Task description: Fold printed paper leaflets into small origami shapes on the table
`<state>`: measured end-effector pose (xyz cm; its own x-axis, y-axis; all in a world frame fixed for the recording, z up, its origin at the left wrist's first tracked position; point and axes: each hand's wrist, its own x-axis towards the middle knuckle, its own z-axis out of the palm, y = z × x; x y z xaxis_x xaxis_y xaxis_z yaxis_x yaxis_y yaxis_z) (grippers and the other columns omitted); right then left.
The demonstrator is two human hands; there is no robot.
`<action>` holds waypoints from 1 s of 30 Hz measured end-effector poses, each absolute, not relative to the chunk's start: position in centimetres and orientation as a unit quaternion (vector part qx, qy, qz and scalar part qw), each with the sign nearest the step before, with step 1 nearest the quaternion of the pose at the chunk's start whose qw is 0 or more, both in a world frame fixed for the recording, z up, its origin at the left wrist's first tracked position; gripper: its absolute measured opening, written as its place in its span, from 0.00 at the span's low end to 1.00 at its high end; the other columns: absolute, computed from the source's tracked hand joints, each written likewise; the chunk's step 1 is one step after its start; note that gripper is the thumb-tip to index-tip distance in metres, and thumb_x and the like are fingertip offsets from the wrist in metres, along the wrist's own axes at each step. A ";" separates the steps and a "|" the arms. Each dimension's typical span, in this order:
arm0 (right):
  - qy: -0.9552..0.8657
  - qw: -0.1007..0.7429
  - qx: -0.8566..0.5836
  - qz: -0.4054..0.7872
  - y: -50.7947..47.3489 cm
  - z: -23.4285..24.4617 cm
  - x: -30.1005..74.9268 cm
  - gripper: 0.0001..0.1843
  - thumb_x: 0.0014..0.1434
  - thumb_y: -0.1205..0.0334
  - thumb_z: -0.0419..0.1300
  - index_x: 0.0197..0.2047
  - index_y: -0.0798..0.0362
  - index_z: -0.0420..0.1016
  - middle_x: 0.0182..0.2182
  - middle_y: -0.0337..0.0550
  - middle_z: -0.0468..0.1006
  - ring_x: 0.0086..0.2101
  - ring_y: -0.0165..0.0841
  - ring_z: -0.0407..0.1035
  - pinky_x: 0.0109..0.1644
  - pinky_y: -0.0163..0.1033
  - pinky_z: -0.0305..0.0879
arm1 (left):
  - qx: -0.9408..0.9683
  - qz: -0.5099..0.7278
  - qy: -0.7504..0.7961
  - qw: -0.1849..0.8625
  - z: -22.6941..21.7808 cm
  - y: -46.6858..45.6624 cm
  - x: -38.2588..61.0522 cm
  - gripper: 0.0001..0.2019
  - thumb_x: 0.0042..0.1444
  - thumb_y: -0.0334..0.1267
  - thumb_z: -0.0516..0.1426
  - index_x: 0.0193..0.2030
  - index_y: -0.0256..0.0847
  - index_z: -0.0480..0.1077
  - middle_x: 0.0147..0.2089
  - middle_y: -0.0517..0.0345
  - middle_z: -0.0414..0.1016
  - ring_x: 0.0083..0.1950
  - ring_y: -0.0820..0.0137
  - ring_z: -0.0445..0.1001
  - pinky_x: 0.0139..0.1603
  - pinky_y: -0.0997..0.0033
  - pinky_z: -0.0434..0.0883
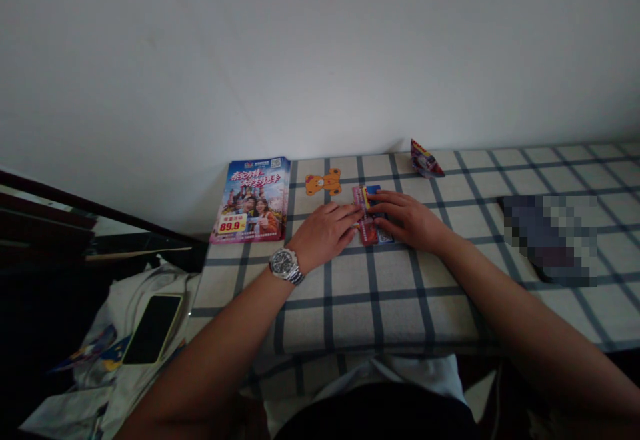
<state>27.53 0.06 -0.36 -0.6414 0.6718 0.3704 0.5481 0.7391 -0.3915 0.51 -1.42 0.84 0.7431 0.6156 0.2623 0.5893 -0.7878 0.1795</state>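
Note:
A small folded printed flyer (369, 232), pink, red and blue, lies on the checked tablecloth between my hands. My left hand (323, 232), with a metal wristwatch (286, 264) on its wrist, rests palm down. Its outstretched fingertips touch the flyer's left side. From the right, my right hand (407, 219) lays its spread fingers flat on the flyer and covers part of it. Beyond my left hand is a cut-out picture of an orange bear (323, 182). To the left sits a stack of colourful flyers (251, 203), squared up near the table's corner.
Against the wall stands a folded, pointed paper piece (425, 160). A dark, partly pixelated flat object (535, 240) lies at the right of the table (400, 307). Below the table's left edge, a phone (153, 329) rests on white bags or cloth (120, 293).

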 end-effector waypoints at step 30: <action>-0.912 0.217 -0.339 0.082 -0.3 -0.3 27.4 0.18 0.72 0.54 0.58 0.60 0.47 0.79 0.66 0.53 0.73 0.67 0.50 0.65 0.69 0.61 0.67 | 0.931 0.153 0.329 0.044 1.2 -1.5 0.0 0.16 0.71 0.37 0.55 0.62 0.39 0.74 0.63 0.49 0.75 0.56 0.60 0.74 0.61 0.54 0.74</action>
<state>27.42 -0.33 -0.28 -0.6756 0.6542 0.3401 0.5834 0.7563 -0.2960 0.04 -1.47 1.18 0.7365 0.6265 0.2552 0.5998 -0.7792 0.1820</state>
